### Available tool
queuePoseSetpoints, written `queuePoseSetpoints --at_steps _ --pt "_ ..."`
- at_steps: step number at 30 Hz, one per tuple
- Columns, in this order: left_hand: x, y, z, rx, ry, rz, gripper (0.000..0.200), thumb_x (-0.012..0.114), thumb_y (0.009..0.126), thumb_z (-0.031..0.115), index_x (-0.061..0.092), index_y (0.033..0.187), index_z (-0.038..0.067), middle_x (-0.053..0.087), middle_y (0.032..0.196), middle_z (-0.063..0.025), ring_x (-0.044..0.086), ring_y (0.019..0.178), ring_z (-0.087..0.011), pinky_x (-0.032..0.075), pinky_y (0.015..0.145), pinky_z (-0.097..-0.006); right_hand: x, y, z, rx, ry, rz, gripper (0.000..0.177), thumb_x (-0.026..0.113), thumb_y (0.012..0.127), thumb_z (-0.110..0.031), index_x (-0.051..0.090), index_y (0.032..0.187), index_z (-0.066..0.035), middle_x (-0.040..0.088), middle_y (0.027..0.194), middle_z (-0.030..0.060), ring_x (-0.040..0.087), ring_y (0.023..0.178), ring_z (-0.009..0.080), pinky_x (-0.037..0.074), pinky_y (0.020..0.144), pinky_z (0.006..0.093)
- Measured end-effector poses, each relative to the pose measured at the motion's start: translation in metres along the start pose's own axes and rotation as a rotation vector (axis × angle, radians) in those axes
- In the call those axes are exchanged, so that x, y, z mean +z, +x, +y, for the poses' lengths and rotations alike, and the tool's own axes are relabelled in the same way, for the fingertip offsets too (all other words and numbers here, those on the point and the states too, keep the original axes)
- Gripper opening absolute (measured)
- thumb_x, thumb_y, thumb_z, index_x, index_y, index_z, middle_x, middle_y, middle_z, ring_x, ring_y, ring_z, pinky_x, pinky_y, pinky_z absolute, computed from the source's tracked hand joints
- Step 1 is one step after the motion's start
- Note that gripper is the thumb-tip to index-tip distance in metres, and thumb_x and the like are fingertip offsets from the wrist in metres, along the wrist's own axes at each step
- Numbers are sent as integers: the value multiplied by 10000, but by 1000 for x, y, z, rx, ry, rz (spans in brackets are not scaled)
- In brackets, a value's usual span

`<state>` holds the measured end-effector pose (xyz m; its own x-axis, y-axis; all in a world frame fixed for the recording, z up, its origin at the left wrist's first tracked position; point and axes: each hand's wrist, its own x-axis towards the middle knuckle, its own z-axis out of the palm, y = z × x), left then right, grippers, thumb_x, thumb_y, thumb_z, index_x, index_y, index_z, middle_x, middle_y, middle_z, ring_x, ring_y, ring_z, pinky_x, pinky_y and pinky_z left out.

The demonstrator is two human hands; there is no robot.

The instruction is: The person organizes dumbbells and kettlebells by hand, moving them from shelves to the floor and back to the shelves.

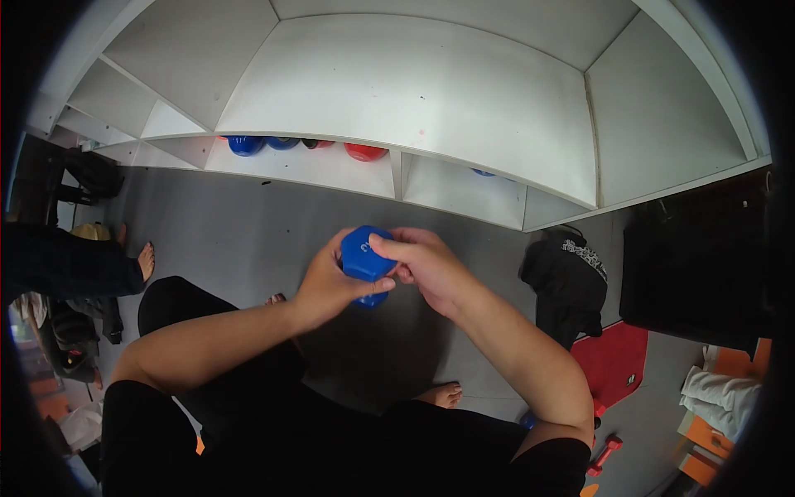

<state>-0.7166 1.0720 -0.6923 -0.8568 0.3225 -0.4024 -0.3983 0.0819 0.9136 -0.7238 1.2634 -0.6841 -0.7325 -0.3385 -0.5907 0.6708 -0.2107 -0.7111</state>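
The grip of both hands is closed on a blue dumbbell (364, 255). The left hand (327, 286) wraps it from below. The right hand (431, 267) pinches its top end. It is held up over the grey floor (248, 240), in front of the white shelf (414, 99). It looks heavy, hard and smooth, so I think the thin middle bar is the best place to hold.

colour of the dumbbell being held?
It's a blue hexagonal dumbbell, seen in the head view.
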Motion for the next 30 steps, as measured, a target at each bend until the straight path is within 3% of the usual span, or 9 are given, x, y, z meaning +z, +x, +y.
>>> queuePoseSetpoints --at_steps 2,4,6,8,10,12,15,23,30 --pt "-6 13 3 54 7 -81 715 921 728 68 500 1305 60 623 1158 -64 628 1093 -156 555 931 -322 -6 13 -5 -159 -91 -55 445 725 938 -397 652 1164 -20 604 830 -34 482 679 40 381 642 216" --pt "-8 19 1 53 4 -32 696 919 724 42 500 1279 50 626 1146 -66 636 1071 -156 570 901 -313 -30 24 -19 -91 -97 -140 452 700 954 -418 644 1189 -36 644 862 1 551 724 62 403 665 216" --pt "-12 21 1 46 161 11 730 942 708 95 495 1284 63 620 1137 -50 614 1087 -152 531 956 -319 -51 34 -39 35 -457 -174 483 680 964 -430 621 1258 -51 705 930 45 622 800 88 438 709 234" --pt "-12 20 -4 31 261 19 753 945 704 101 482 1296 58 612 1153 -58 606 1102 -160 521 974 -324 -102 74 -25 -128 -642 150 547 656 972 -429 566 1361 -54 708 1163 145 674 1020 204 504 865 336" --pt "-15 16 -14 12 367 25 776 948 700 107 470 1308 54 605 1168 -67 598 1117 -168 512 991 -329 -173 128 9 -426 -1338 669 589 588 994 -426 496 1462 -81 596 1402 162 577 1271 278 456 1067 440" --pt "-21 9 -27 -24 458 -54 821 955 693 125 448 1334 43 590 1197 -86 584 1153 -184 493 1019 -336 -220 152 7 -349 -1517 854 537 533 1016 -347 471 1495 -113 486 1522 153 442 1413 344 358 1184 447" --pt "-28 -1 -44 -34 483 -119 855 965 680 197 448 1336 16 612 1241 -161 616 1189 -274 491 1025 -375 -258 181 10 -553 -1440 970 631 629 947 -347 457 1490 -75 471 1521 174 394 1438 366 325 1199 459" --pt "-21 -14 -28 52 680 -301 823 953 657 160 463 1310 53 613 1255 -169 607 1211 -375 503 1016 -426 -237 206 25 -481 -1691 894 611 706 890 -278 513 1438 -91 520 1458 178 458 1381 374 374 1156 464" --pt "-32 -7 -44 90 742 -382 803 965 640 144 484 1280 72 620 1237 -137 631 1175 -335 517 993 -413 -190 125 46 -390 -1839 679 559 792 807 -201 584 1317 -107 642 1257 167 586 1218 366 457 1042 473"
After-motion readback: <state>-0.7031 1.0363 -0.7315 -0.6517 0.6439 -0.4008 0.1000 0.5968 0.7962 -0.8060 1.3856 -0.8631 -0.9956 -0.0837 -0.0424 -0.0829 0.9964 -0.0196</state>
